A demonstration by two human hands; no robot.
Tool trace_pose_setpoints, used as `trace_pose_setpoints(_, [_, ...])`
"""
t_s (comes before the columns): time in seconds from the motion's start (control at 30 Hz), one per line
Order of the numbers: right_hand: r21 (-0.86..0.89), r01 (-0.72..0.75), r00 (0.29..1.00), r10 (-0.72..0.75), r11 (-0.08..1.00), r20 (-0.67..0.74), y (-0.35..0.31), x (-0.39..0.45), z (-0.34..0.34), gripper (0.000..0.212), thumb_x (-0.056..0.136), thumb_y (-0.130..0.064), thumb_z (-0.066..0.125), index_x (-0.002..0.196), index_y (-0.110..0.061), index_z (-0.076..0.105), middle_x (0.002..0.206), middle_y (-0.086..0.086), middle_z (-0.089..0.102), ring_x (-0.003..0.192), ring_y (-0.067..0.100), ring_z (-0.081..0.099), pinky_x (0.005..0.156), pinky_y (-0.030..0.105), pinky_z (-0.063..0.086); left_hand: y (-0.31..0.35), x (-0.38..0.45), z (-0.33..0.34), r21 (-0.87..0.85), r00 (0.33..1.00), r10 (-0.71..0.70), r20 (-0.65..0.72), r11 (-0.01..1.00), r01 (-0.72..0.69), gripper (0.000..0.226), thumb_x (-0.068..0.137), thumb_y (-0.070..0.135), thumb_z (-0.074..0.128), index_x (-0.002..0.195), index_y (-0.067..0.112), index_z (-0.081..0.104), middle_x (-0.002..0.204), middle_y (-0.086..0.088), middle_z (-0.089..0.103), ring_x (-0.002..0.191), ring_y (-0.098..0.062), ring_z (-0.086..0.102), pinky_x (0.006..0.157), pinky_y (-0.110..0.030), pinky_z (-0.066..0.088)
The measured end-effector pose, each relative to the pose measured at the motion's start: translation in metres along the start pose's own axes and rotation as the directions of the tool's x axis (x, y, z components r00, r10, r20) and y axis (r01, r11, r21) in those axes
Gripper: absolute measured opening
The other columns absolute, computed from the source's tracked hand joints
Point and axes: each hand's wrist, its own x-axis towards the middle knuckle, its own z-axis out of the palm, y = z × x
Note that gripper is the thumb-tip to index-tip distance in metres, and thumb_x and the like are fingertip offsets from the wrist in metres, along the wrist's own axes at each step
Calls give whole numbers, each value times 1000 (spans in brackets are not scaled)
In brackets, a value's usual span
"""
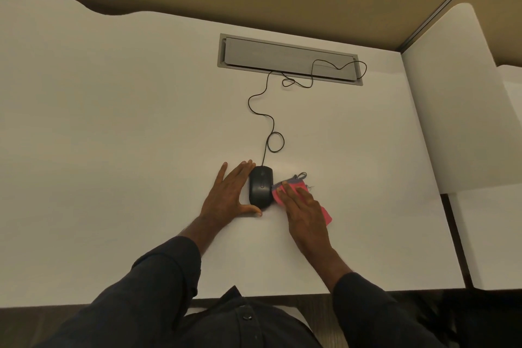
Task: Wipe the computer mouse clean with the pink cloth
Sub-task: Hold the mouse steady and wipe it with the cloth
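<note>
Counter [113, 121]: wide, pale and bare where I work; the mouse sits near my edge, about the middle.
Hatch [289, 59]: grey cable flap set into the counter, well behind the mouse.
Left hand [230, 192]: flat on the counter, touching the mouse's left side, fingers [240, 172] stretched out close together along it, thumb hooked round the near end; bracing, not lifting.
Right hand [305, 206]: lies palm down on the cloth, fingers straight and near together, pressing it to the counter, pinching nothing.
Cloth [293, 188]: pink with a grey edge and a small loop at the far corner, crumpled, just right of the mouse, its left edge touching or nearly touching the shell.
Mouse [261, 186]: black, smooth, wired, upright on its base, a wheel slit down the middle; any dirt is too small to tell.
Cord [265, 121]: thin, black, looping from the mouse nose back to the hatch.
Doing it well, I judge: keep my left hand steady so the mouse cannot slide, draw the cloth up over the shell, rub along its length and down both sides, and mind not to tug the cord.
</note>
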Motion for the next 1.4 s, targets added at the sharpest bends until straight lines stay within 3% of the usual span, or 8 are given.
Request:
trace_pose_setpoints(0.13, [7,-35,999,35,999,11,-6,30,-7,55,89,2,60,141,-15,55,147,6,52,137,34,45,98,45,49,0,0,-1,1,1000,-1,-5,1000,1,124,65,92,45,158,18,7,164,1,17,152,-12,12,124,-48,2])
trace_pose_setpoints(0.4, [-35,-81,989,84,996,123,-20,76,-16,49,98,-16,49,147,-24,45,153,-2,42,140,25,36,105,41,40,0,1,0,-13,1000,-8,-11,1000,7,125,64,92,48,158,19,9,164,1,17,149,-3,2,124,-42,-5])
trace_pose_setpoints(0.8, [-175,27,966,19,984,259,-47,82,-16,75,88,-36,69,151,-23,32,158,3,34,144,32,28,110,48,32,3,0,-3,-23,1000,-13,-7,1000,13,125,65,92,46,158,16,11,164,0,17,151,-10,11,124,-45,-2])
trace_pose_setpoints(0.9, [-184,61,967,-12,981,255,-49,70,-17,80,86,-37,73,152,-19,33,156,7,37,143,36,32,110,51,35,3,0,-2,-29,1000,-11,-10,1000,10,126,65,93,44,158,15,11,164,0,17,151,-11,11,124,-45,-2])
trace_pose_setpoints(1.0, [-179,75,978,-37,981,207,-51,53,-18,85,71,-36,87,143,-11,50,143,14,54,130,41,51,98,54,50,4,0,-3,-29,1000,-7,-7,1000,6,125,65,92,44,158,15,12,164,-1,18,151,-12,13,124,-47,0])
trace_pose_setpoints(1.1, [-198,119,986,-92,973,142,-50,38,-16,74,69,-29,89,135,-11,60,137,12,60,125,40,57,91,52,55,4,0,-4,-19,1000,-2,-9,1000,2,124,66,90,48,158,15,12,164,-1,20,151,-13,15,124,-48,1])
trace_pose_setpoints(1.2, [-192,147,988,-134,970,77,-47,24,-9,69,70,-23,88,133,-13,63,135,11,62,126,38,57,93,54,52,5,1,-3,-15,1000,-5,-1,1000,5,126,63,96,36,157,16,10,163,-2,21,151,-15,17,124,-50,4])
trace_pose_setpoints(1.4, [-182,209,978,-204,961,46,-42,-6,1,81,65,-20,92,137,-16,57,141,9,57,131,36,53,104,56,38,1,3,2,-45,999,-18,-31,999,17,122,67,94,41,157,17,15,163,1,21,148,-3,9,124,-43,-2])
